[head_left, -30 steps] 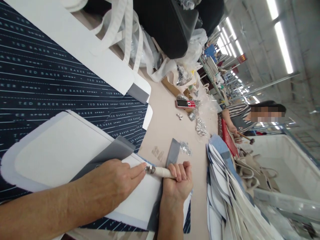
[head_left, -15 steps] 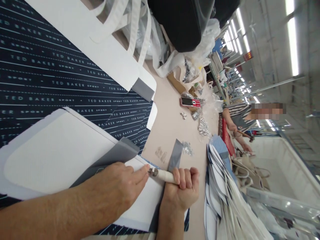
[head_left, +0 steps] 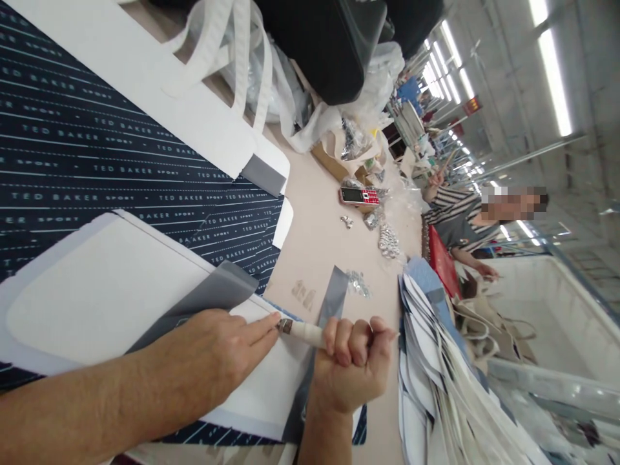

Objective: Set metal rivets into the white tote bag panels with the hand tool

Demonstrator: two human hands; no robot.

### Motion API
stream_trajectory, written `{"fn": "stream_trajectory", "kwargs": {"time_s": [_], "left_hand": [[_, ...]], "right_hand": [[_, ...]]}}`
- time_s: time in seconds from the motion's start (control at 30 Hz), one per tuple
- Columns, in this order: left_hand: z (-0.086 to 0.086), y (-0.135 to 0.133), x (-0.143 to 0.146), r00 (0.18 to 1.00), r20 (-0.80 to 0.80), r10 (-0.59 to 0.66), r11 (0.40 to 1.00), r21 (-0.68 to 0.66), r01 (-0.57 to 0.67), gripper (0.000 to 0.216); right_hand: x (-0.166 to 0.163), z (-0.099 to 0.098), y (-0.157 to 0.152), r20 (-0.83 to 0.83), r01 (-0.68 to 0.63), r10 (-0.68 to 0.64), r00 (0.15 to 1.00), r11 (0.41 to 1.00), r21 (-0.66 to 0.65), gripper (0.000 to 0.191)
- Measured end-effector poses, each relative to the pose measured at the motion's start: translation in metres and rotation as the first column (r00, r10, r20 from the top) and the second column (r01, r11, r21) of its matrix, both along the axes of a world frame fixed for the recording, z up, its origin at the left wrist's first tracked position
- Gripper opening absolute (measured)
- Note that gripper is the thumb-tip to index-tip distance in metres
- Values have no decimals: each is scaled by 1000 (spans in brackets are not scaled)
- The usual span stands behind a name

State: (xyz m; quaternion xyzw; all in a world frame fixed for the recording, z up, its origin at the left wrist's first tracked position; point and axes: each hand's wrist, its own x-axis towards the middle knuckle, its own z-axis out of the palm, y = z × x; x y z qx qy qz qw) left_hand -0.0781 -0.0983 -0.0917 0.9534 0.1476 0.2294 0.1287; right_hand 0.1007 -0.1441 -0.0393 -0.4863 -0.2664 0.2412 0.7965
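My left hand (head_left: 220,352) lies flat, fingers together, on a white folded flap (head_left: 111,290) of a flattened paper bag. Its fingertips touch the metal tip of a tool. My right hand (head_left: 356,365) is a fist wrapped round that white-handled tool (head_left: 303,331), which points left along the flap's edge. Under the flap lies the dark blue printed bag sheet (head_left: 97,161) with white lettering. A grey strip (head_left: 334,297) sticks out just above my right fist.
A stack of flat bags (head_left: 436,381) stands at the right. Small metal eyelets (head_left: 387,242), a red phone (head_left: 358,196), plastic bags and white handles (head_left: 242,58) lie farther up the beige table (head_left: 320,245). Another person in a striped shirt (head_left: 460,216) works beyond.
My right fist has tilted and turned a little on the tool; the tip stays at my left fingertips. The person beyond has raised an arm. The view has shifted slightly.
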Motion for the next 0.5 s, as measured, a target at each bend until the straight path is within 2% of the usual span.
{"fn": "stream_trajectory", "kwargs": {"time_s": [0.2, 0.4, 0.5], "left_hand": [[6, 2, 0, 999, 44, 20, 1000, -3, -20, 53], [8, 1, 0, 1000, -4, 16, 999, -46, -16, 54], [6, -2, 0, 1000, -23, 9, 997, -74, -11, 50]], "right_hand": [[-11, 6, -3, 148, -51, 51, 988, 999, -2, 36], [-16, 8, -2, 177, -94, 89, 980, 995, 20, 41], [-26, 11, -2, 229, -119, 115, 967, 993, 3, 35]]}}
